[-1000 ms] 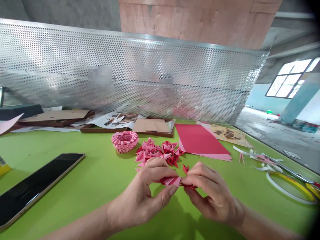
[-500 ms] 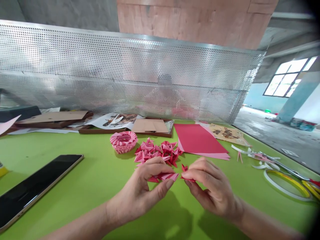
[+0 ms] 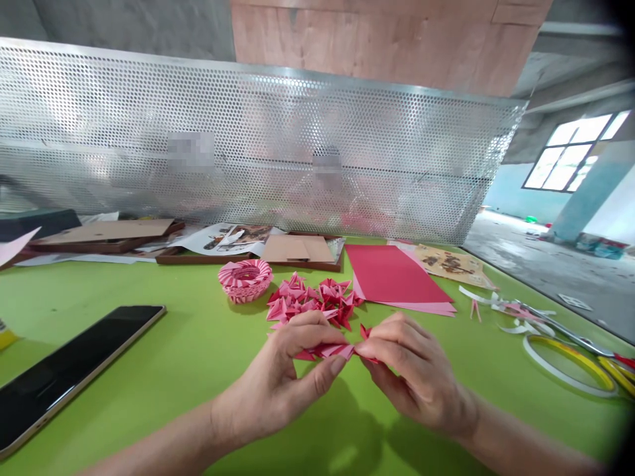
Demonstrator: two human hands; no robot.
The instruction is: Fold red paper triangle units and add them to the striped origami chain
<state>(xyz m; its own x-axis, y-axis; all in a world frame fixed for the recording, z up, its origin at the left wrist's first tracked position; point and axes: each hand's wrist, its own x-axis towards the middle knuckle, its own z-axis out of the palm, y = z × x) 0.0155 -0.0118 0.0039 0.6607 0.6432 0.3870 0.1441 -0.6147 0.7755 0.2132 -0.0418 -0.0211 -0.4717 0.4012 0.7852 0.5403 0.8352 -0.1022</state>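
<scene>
Between the thumb and fingers of my left hand [image 3: 292,373] is a row of folded pink and red paper pieces [image 3: 331,351], partly hidden by the fingers. My right hand [image 3: 419,373] pinches a small red folded paper piece [image 3: 367,353], and its tip meets the right end of the row. Just beyond the hands lies a pile of pink and red folded paper pieces [image 3: 312,301]. A round woven pink paper basket [image 3: 245,291] with a striped rim stands left of that pile.
A phone [image 3: 74,363] lies at the left. Red and pink paper sheets [image 3: 397,274] are at the back right. Double-sided tape [image 3: 570,370], scissors [image 3: 565,334] and paper scraps lie at the right. Picture frames [image 3: 297,251] line the back before a perforated metal panel [image 3: 278,158].
My right hand has moved slightly left, bringing the red paper piece against the end of the row. My left hand has stayed in place.
</scene>
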